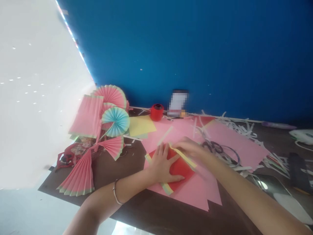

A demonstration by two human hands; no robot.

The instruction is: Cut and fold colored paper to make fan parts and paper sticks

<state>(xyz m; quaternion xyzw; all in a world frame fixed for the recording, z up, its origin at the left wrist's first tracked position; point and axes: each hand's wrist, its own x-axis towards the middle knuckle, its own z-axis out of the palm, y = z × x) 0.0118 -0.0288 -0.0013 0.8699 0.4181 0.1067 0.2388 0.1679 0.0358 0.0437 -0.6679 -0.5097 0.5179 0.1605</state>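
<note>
A sheet of red paper [182,168] with yellow and green strips along its edges lies on pink paper sheets. My left hand [161,164] is open and flat on the red sheet, fingers spread, a metal bangle on its wrist. At the sheet's far right edge, the fingers of my right hand [187,147] are closed at the upper end of a yellow paper strip [186,158]. Part of that grip is hidden and slightly blurred. Under the red sheet the pink paper [202,195] reaches toward the table's front edge.
Pleated paper fans [80,173] stand and lie at the left, beside a blue fan [115,121]. Behind are yellow paper [141,125], a red tape roll [156,112] and a propped phone [178,102]. Scissors [215,147], paper scraps [244,129] and a glue gun [303,136] lie right.
</note>
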